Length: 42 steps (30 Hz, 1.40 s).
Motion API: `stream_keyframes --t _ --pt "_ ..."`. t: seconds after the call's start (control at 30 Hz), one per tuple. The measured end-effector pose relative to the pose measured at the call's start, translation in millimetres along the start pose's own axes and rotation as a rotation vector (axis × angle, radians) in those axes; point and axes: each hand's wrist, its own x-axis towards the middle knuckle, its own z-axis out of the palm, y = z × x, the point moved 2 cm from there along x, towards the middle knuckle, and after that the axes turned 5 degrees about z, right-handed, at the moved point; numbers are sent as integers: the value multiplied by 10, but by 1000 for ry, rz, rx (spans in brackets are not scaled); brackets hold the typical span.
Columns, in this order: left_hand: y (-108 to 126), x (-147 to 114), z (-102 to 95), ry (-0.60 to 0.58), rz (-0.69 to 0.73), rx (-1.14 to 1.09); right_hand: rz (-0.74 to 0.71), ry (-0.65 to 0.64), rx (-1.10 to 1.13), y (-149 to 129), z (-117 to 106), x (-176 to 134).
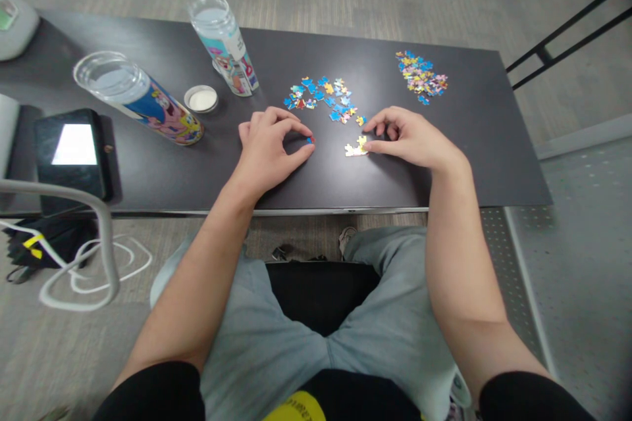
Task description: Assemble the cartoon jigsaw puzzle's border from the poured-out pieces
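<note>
My left hand (271,150) is closed, with a small blue and red jigsaw piece (310,140) between thumb and index fingertip, low over the table. To its right lies a small cluster of joined yellow jigsaw pieces (354,150). My right hand (407,137) is at the cluster's right side, thumb tip touching or just beside its edge. Its index finger is apart from the thumb, close to a loose yellow and blue piece (361,120). Loose, mostly blue pieces (340,108) are spread just beyond both hands.
A second pile of jigsaw pieces (422,75) lies at the far right of the dark table (474,145). On the left stand two clear printed canisters, one nearer (158,108) and one farther (230,56), with a white lid (201,99) between. A black tablet (72,158) lies far left.
</note>
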Motion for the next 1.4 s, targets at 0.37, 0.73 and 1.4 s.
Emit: stream_keyframes --t 0.37,0.73,1.4 --pt "80 -41 -1 -60 89 -20 38 39 -12 -140 18 35" --pt "-171 191 26 21 41 99 71 167 -23 -80 132 184" --pt "49 106 -14 1 148 41 -25 208 -89 -191 202 177"
